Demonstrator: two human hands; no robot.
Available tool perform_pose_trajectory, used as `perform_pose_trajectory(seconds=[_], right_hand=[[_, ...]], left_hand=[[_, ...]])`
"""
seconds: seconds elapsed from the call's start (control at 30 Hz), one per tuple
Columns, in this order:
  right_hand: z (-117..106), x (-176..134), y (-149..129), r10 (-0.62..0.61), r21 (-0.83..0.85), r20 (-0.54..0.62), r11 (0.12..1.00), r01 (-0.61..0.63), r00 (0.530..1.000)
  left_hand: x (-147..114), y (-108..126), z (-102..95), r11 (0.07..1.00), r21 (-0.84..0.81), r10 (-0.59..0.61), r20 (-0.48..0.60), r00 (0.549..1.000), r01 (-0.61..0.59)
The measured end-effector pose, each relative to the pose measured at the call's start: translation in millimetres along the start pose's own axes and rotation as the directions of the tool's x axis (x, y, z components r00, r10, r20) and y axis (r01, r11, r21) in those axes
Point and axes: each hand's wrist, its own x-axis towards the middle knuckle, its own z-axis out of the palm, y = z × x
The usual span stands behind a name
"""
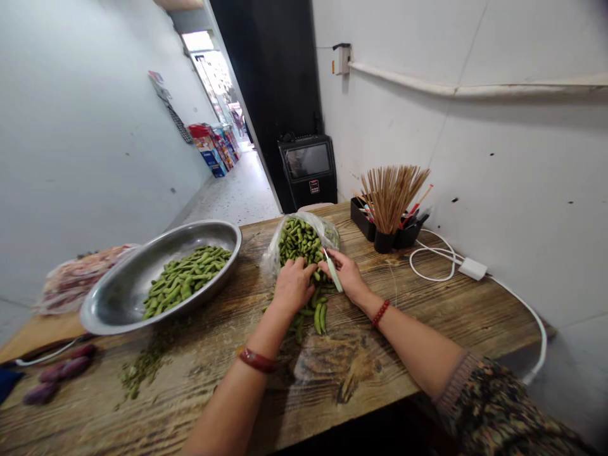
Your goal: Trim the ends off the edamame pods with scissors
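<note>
My left hand [293,285] is over a heap of green edamame pods [300,237] at the mouth of a clear plastic bag [272,256]. Its fingers are curled and pinch what looks like a pod, partly hidden by the hand. My right hand [350,275] holds a small tool with a straight pale green handle [334,275], perhaps a knife; its short metal end points up toward the bag. The fingertips of both hands are close together. Several loose pods [320,318] lie on the wooden table just below them.
A large steel basin [111,301] with more pods stands at left, beside a bag of raw meat [80,278]. Green scraps [142,370] and purple roots [66,370] lie nearby. Right of the bag are skewers [392,199] in a black holder and a white cable [517,304].
</note>
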Motion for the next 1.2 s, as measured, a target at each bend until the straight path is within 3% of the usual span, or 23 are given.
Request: perform_pose_trajectory(seconds=[0.27,0.43,0.6,0.7,0.8,0.93,1.07,1.2], right_hand=[[-1,-1,-1,-0.002,0.002,-0.011,1.0,0.002,1.0],[-2,-5,-6,-0.002,-0.019,0.007,1.0,0.002,1.0],[1,-11,-3,-0.01,-0.076,0.062,0.997,0.015,0.998],[3,-13,2,-0.031,-0.13,0.085,0.991,0.042,0.996],[5,-15,4,-0.045,-0.187,0.091,0.98,0.062,0.995],[7,-19,0,-0.051,-0.279,0.124,0.956,0.084,0.991],[6,-20,-5,-0.071,-0.308,0.161,0.944,0.119,0.984],[2,-18,-9,-0.08,-0.276,0.134,0.954,0.115,0.988]], left_hand=[[-57,-3,-9.6,0.969,-0.232,0.073,-0.067,0.995,-0.087],[-99,-19,-18.3,0.94,-0.339,-0.089,-0.173,0.981,0.025],[-153,-33,-19.4,0.942,-0.277,-0.21,-0.042,0.977,0.19],[-173,-29,-14.9,0.944,-0.244,-0.222,0.031,0.975,0.223],[-167,-22,-7.5,0.923,-0.319,-0.226,-0.003,0.974,0.213],[-127,-16,3.3,0.874,-0.459,-0.195,-0.038,0.98,0.156],[-81,-17,11.5,0.862,-0.499,-0.149,-0.084,0.985,0.088],[-65,-23,12.2,0.839,-0.541,-0.141,-0.098,0.985,0.066]])
